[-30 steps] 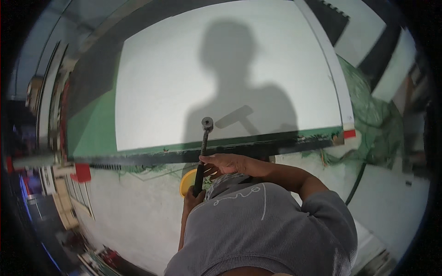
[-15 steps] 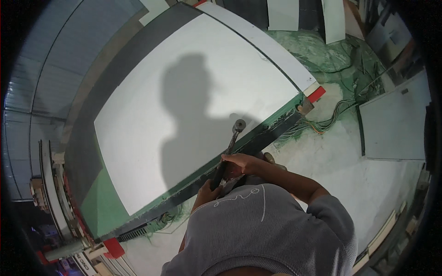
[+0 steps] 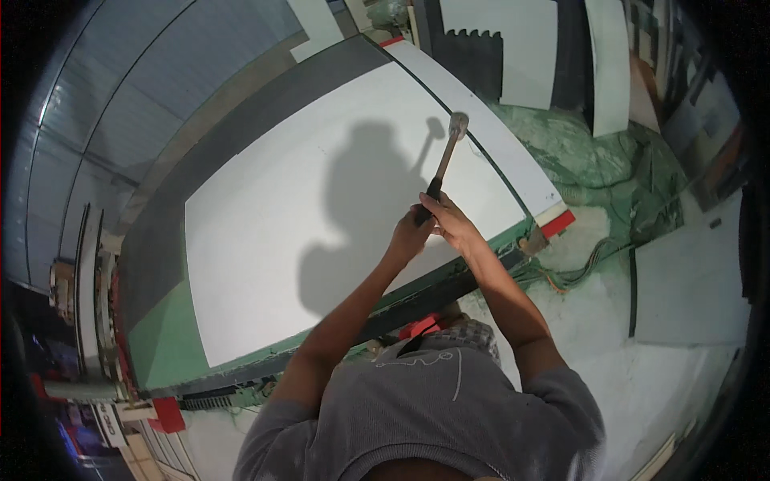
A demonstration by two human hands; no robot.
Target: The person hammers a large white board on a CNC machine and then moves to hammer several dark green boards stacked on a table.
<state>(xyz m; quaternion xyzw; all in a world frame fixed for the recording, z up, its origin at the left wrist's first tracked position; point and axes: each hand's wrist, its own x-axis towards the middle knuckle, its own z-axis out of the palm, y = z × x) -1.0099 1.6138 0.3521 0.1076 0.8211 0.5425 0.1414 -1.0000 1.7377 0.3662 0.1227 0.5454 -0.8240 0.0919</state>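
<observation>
A long tool (image 3: 447,156) with a thick rounded head, a metal shaft and a black grip is held up over the white sheet (image 3: 265,232). Its head points away from me toward the far right; its exact kind is unclear. My left hand (image 3: 407,239) is closed around the lower part of the black grip. Close beside it, my right hand (image 3: 451,224) is closed on the same grip, with its fingers partly hidden. The sheet lies flat on a green and dark table (image 3: 156,353), and the tool's shadow falls on it.
A narrow white strip (image 3: 513,140) runs along the table's right side, ending at a red block (image 3: 559,224). Cables (image 3: 589,264) lie on the floor there. White panels (image 3: 529,56) stand at the back right; a wooden-edged rail (image 3: 90,297) stands at the left.
Both hands have moved forward from near my body to over the sheet, carrying the tool away from me and up. The view has shifted slightly.
</observation>
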